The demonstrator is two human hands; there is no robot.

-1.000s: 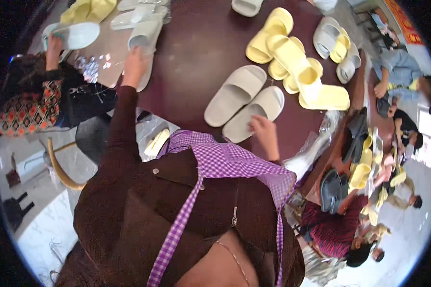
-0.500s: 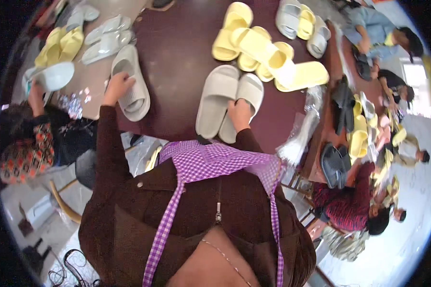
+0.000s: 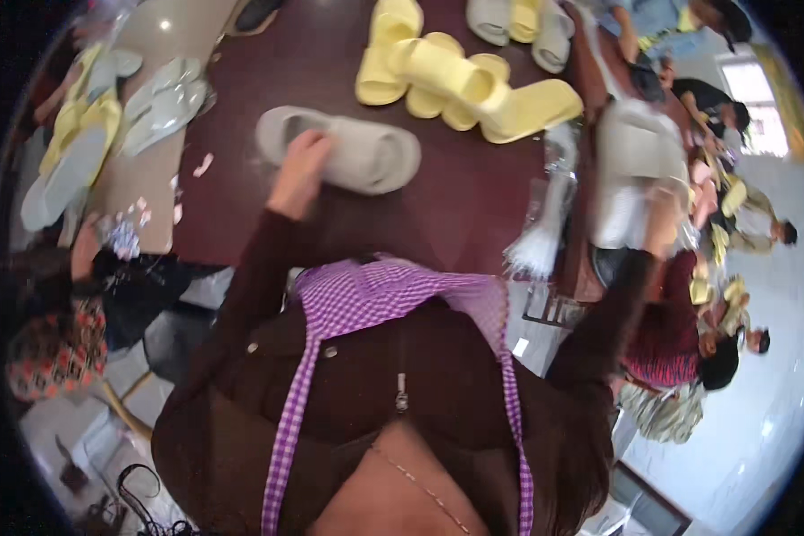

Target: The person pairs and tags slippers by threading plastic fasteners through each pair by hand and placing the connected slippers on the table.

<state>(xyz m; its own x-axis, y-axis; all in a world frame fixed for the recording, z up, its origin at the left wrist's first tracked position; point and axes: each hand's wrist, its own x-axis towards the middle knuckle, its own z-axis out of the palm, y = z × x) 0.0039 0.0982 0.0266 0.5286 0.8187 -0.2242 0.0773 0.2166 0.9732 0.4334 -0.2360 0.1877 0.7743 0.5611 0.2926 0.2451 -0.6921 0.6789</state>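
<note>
While the left hand (image 3: 300,172) grips a grey slipper (image 3: 363,150) over the tabletop (image 3: 268,67), the right hand (image 3: 659,219) is well apart, out past the tabletop's right-hand edge. From my end of the feed I log the left hand as narrow, fingers curled over the slipper's near side, left of its middle. Slipper position: ahead of the wearer's chest, most of its length reaching to the right of the fingers. Long axis runs across the body, the right end a little nearer the wearer than the left.

Deciding relation, as I judge it: the slipper sits crosswise and already under the left hand, so that arm is plainly the nearer one.

Right hand: blurred, holding pale footwear (image 3: 636,147) at its near end; I cannot tell whether that is one slipper or two, nor how the fingers are set. Its long axis points roughly away from the wearer, at an angle to the slipper.

Also noted: yellow slippers (image 3: 447,64) overlapping beyond the slipper; clear plastic wrapping (image 3: 536,248) near the tabletop's right edge.
</note>
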